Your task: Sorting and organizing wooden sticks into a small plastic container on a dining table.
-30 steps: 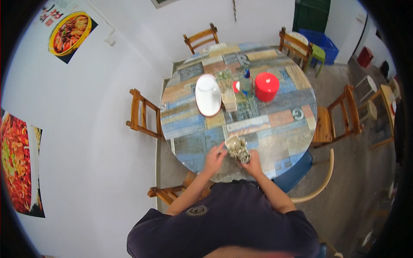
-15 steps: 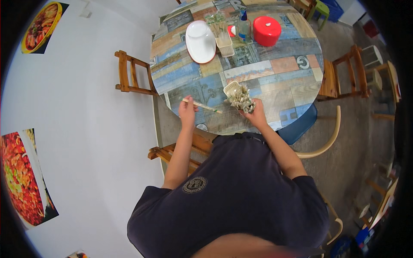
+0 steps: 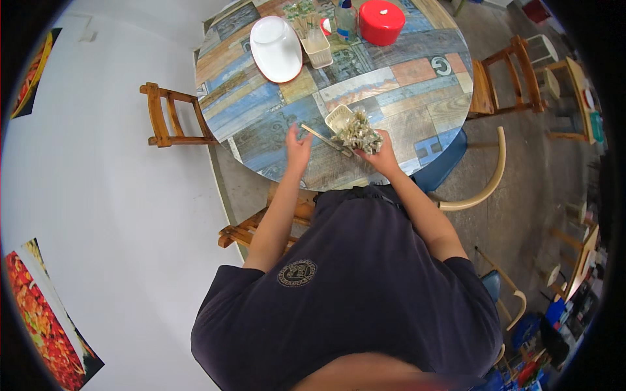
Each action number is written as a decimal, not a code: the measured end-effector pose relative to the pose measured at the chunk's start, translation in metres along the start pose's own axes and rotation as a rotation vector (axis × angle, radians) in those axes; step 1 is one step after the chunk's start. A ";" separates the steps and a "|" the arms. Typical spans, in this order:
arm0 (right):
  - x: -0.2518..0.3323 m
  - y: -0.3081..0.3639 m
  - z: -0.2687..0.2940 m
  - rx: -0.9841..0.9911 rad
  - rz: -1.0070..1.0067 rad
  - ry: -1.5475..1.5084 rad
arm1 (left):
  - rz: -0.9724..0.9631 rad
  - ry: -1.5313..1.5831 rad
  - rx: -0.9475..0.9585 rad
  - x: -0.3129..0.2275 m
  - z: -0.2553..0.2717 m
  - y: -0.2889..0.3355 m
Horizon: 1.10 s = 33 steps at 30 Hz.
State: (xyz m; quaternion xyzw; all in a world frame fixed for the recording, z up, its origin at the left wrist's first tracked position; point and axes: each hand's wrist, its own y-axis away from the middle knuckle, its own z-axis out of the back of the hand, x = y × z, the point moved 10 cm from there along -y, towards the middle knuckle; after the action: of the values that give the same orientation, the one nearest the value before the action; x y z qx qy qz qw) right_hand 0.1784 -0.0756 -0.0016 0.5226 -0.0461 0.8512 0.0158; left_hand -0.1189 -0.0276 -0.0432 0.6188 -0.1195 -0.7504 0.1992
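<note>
My left hand (image 3: pixel 298 151) is over the near part of the round table, its thumb and fingers apart and slightly blurred. Just right of its fingertips, a thin wrapped pair of chopsticks (image 3: pixel 319 136) slants down toward the bunch. My right hand (image 3: pixel 383 158) is closed around a bunch of chopsticks (image 3: pixel 360 133) in shiny, crinkled clear wrappers, seen nearly end-on. Part of my right fingers is hidden behind the bunch. Right behind it, a cream plastic basket (image 3: pixel 338 118) sits against the bunch's far left side.
Farther back on the patterned table (image 3: pixel 261 140) are a white tray (image 3: pixel 276 58), another cream basket (image 3: pixel 319 56) with thin sticks, a bottle (image 3: pixel 345 23) and a red round lidded container (image 3: pixel 382 23). Wooden chairs stand left (image 3: pixel 171 116) and right (image 3: pixel 505 78); a blue chair (image 3: pixel 443 163) is near my right arm.
My left hand has opened from its grip on the chopsticks, which now slant beside it closer to the bunch. The whole view has shifted, with the table higher and farther left.
</note>
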 end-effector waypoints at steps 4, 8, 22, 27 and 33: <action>-0.023 0.004 -0.007 -0.020 -0.061 -0.097 | -0.396 0.059 0.422 -0.065 -0.058 0.046; -0.016 0.003 -0.010 -0.003 -0.014 0.033 | -0.497 -0.051 0.410 -0.091 -0.072 0.063; -0.017 0.002 -0.013 -0.060 -0.011 0.020 | -0.679 0.112 0.008 -0.169 0.021 0.078; -0.029 0.004 -0.017 -0.065 -0.091 -0.114 | -0.547 0.353 -0.119 -0.174 0.071 0.075; -0.028 0.006 -0.012 -0.076 -0.033 -0.026 | -0.251 0.553 -0.097 -0.085 0.085 0.010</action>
State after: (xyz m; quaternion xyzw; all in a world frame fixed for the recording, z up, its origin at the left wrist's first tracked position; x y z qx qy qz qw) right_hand 0.1797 -0.0796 -0.0324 0.5334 -0.0703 0.8415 0.0490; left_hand -0.1871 -0.0041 0.0537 0.7993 0.0526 -0.5771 0.1591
